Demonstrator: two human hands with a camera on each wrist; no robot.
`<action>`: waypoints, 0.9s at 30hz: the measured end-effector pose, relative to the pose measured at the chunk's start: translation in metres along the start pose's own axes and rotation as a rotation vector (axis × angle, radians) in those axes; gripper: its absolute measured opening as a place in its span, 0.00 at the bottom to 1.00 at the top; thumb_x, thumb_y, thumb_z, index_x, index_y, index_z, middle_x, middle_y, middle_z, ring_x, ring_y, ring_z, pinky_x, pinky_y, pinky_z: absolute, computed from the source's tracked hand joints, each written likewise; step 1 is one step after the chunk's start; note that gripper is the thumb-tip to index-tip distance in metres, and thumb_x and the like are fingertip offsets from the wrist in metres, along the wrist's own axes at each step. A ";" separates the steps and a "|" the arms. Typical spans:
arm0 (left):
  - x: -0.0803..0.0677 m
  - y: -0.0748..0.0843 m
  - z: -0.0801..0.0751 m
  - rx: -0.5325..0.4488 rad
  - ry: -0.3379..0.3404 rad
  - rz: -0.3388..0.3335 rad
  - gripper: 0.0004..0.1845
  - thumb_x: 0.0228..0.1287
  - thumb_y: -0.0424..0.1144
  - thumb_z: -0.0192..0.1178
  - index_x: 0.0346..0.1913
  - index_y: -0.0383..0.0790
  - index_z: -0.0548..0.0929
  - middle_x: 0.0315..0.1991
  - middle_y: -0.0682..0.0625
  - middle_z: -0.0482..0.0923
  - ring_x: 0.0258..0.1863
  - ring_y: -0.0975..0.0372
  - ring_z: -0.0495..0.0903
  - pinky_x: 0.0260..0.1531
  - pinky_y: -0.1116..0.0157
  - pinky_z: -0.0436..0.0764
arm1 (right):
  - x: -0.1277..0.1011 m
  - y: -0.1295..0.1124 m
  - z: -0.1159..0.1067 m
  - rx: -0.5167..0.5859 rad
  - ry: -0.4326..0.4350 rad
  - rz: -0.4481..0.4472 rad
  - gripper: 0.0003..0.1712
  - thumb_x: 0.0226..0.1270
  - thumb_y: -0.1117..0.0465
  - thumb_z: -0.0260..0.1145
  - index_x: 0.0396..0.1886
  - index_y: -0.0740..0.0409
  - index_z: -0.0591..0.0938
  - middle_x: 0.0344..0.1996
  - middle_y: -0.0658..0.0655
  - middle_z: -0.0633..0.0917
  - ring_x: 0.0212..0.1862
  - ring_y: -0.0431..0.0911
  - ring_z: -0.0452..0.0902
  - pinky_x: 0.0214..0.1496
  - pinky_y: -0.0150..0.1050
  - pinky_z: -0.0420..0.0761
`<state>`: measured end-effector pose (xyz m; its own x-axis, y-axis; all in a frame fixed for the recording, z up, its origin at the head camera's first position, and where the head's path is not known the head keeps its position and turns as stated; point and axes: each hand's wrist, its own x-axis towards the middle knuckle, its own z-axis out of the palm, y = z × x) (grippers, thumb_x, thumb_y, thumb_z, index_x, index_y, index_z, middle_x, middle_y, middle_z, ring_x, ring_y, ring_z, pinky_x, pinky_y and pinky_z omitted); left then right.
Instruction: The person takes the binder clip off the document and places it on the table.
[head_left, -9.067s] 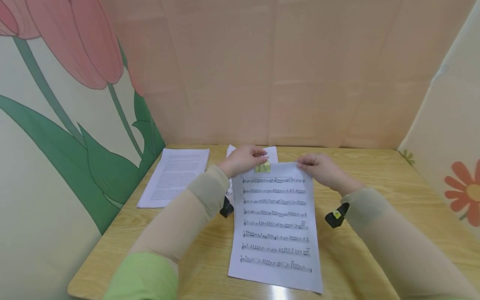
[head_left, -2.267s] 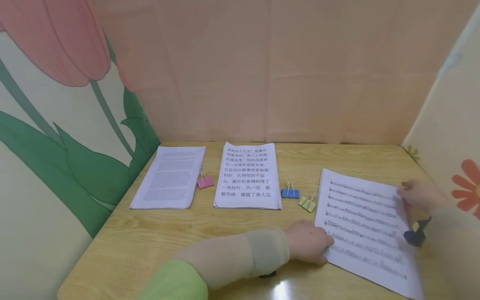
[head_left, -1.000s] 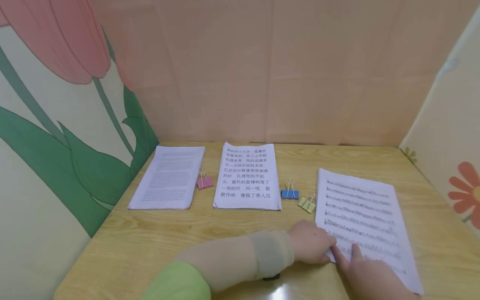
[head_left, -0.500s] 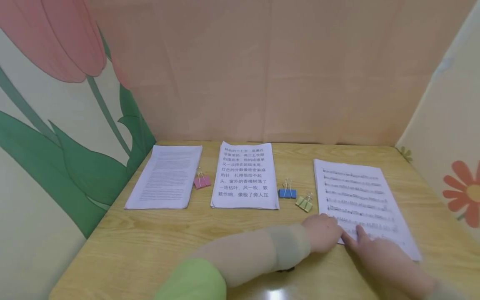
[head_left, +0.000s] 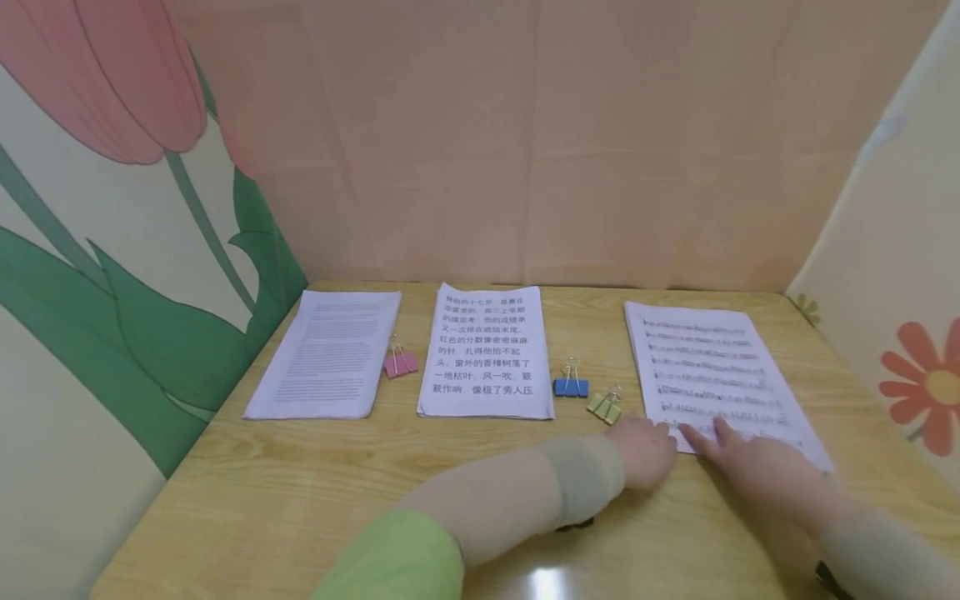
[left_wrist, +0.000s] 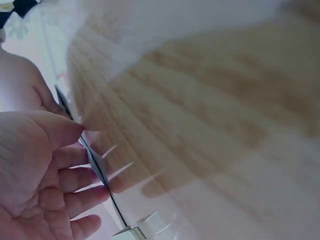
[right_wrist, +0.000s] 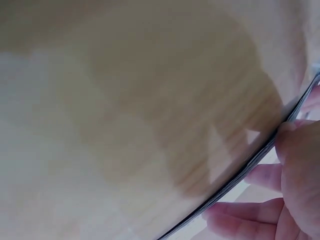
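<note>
A stack of sheet music (head_left: 701, 358) lies on the right of the table, and both hands are at its near edge. At the near left corner, my left hand (head_left: 643, 452) pinches the stack; the left wrist view shows the thumb (left_wrist: 70, 131) at the edge and the other fingers beyond it. Just to the right, my right hand (head_left: 757, 471) holds the same edge, its fingers over the printed top. Its thumb (right_wrist: 286, 135) meets the edge in the right wrist view. A light-green binder clip (head_left: 604, 407) lies left of the stack, close to my left hand.
A stack of large-print pages (head_left: 487, 350) lies mid-table, with a blue binder clip (head_left: 572, 386) to its right. Farther left are a stack of small-print pages (head_left: 322, 354) and a pink binder clip (head_left: 401, 363). Walls stand behind the wooden table (head_left: 322, 492) and at both sides.
The green clip and sheet music were in my hands earlier; the clip now lies on the table. My right hand moved from the stack's right edge to its near edge. The stack has slid away from me.
</note>
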<state>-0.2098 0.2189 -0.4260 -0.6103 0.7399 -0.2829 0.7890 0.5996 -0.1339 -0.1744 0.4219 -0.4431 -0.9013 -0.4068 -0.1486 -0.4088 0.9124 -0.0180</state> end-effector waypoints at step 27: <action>0.000 -0.008 -0.006 -0.054 -0.029 -0.117 0.28 0.71 0.61 0.42 0.70 0.60 0.63 0.70 0.63 0.59 0.71 0.70 0.52 0.71 0.64 0.38 | 0.030 0.027 -0.015 -0.052 0.058 -0.073 0.28 0.73 0.62 0.52 0.71 0.42 0.67 0.58 0.78 0.72 0.31 0.62 0.82 0.31 0.58 0.79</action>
<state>-0.2163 0.2160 -0.4193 -0.6952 0.6553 -0.2953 0.7070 0.6976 -0.1163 -0.2144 0.4336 -0.4328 -0.8750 -0.4754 -0.0916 -0.4793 0.8773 0.0244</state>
